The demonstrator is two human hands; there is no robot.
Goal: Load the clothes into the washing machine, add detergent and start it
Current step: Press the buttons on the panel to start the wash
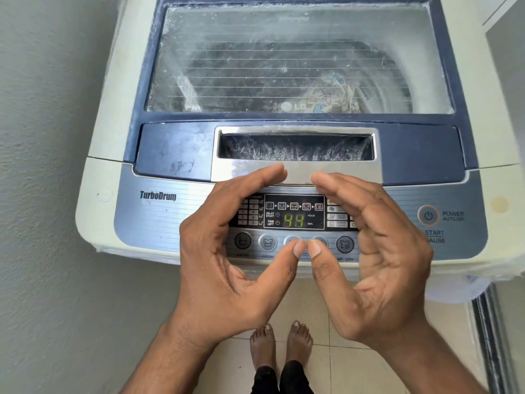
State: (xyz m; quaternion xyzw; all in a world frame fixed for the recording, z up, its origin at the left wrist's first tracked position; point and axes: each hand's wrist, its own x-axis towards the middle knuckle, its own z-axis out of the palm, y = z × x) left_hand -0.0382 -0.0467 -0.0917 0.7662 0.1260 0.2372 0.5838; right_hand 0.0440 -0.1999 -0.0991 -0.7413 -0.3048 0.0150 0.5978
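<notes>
Green digits on the display read 44 minutes, framed between your two cupped hands, so the washing machine is powered and, by the look of it, programmed. Its glass lid is shut beyond your fingertips, and patterned clothes show through it inside the drum. Your left hand and right hand hover over the control panel with fingers curved and released, grasping nothing; only the two thumb tips nearly meet, just above the middle buttons.

That is the risk. Drop your thumbs a little and you could press one of those middle buttons, altering the programme. The start/pause button lies out beyond your right hand, partly hidden behind it, so a reach made blind could land on the power button just above it and switch everything off. Whether the cycle is running, or detergent went in, I cannot tell.
</notes>
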